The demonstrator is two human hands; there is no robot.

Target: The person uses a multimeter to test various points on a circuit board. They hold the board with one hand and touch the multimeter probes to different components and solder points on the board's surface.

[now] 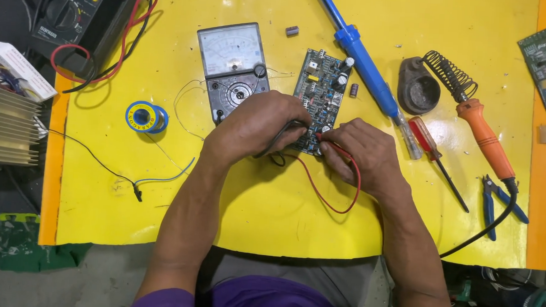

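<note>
My left hand (256, 124) pinches the black probe lead (272, 148) and my right hand (360, 150) pinches the red probe lead (340, 176), both tips pressed onto the near edge of the dark green rectangular circuit board (320, 90). The grey analogue meter (232, 67) lies just left of the board.

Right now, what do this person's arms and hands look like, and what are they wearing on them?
Both hands, the left hand and the right hand, are bare: no gloves, rings, watch or wristband show. The forearms are uncovered up to short purple sleeves at the bottom edge of the view. No markings are visible on them.
</note>
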